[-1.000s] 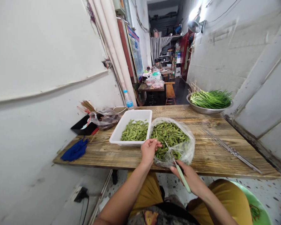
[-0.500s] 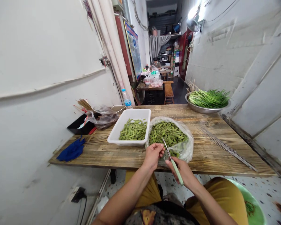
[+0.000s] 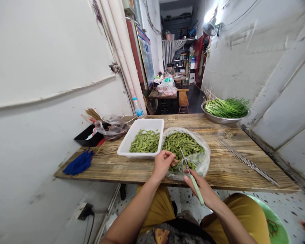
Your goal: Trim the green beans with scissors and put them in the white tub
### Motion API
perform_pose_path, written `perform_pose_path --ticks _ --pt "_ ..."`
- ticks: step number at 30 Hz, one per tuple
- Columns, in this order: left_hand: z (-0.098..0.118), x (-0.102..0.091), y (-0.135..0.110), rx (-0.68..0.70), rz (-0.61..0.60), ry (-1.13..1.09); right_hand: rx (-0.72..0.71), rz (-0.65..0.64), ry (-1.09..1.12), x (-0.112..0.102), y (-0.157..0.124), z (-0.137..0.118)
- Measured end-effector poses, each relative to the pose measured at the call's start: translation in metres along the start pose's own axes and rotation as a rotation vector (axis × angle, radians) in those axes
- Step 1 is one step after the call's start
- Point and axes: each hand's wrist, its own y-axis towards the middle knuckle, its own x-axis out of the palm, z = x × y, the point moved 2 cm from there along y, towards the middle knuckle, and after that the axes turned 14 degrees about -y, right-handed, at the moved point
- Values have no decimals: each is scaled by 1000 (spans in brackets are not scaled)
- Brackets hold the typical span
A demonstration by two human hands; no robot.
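Observation:
My right hand (image 3: 202, 188) grips scissors (image 3: 197, 189) with a pale green handle. Their thin metal blades point up and away over the clear plastic bag (image 3: 205, 159), which lies open and full of green edamame pods (image 3: 184, 142). At the bag's near left edge is my left hand (image 3: 164, 164), its thumb and fingers pinched together. Whatever sits between those fingertips is too small to make out. Just left of the bag stands a white plastic tub (image 3: 123, 149) with more pods (image 3: 145, 140) spread over its bottom.
On the wooden table (image 3: 137, 169) lie a blue cloth (image 3: 78, 162), a black box (image 3: 87, 137) and metal skewers (image 3: 251, 164). A water bottle (image 3: 138, 107) stands behind the tub. A steel bowl (image 3: 226, 118) holds long green stalks. Far back, a person (image 3: 170, 70) sits at another table.
My left hand has shifted slightly left, away from the blades. My right hand and the scissors have moved a little to the right, so the gap between the hands is wider.

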Motion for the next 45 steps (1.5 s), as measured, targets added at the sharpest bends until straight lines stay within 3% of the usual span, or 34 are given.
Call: perform_pose_path --ticks 7,12,17,25,28,30,33,36,38,40,42,45 --pt "-2 -3 -3 15 -63 252 -15 -17 -194 -8 -2 -5" --pt "6 -3 -5 120 -157 379 -5 44 -367 -9 -3 -2" --pt "16 4 -9 -90 -232 277 -12 49 -442 -8 -1 -1" --pt "24 10 -13 -94 -337 294 -69 76 -432 -13 0 -3" --pt "18 3 -6 -147 -280 288 -60 68 -403 -15 3 1" --pt "22 -11 6 -60 -149 382 -13 82 -373 -17 5 6" --pt "42 -36 25 302 120 717 45 95 -264 -21 7 15" --pt "54 -44 30 510 264 1050 102 -36 44 -19 4 17" --pt "47 -33 25 537 165 1147 186 -185 371 -13 -1 15" --pt "28 -16 16 490 -116 1151 296 -306 714 -7 -8 11" --pt "4 0 7 382 -349 1147 391 -325 955 -3 -16 9" --pt "-21 8 2 301 -381 1148 440 -220 1047 -2 -30 13"
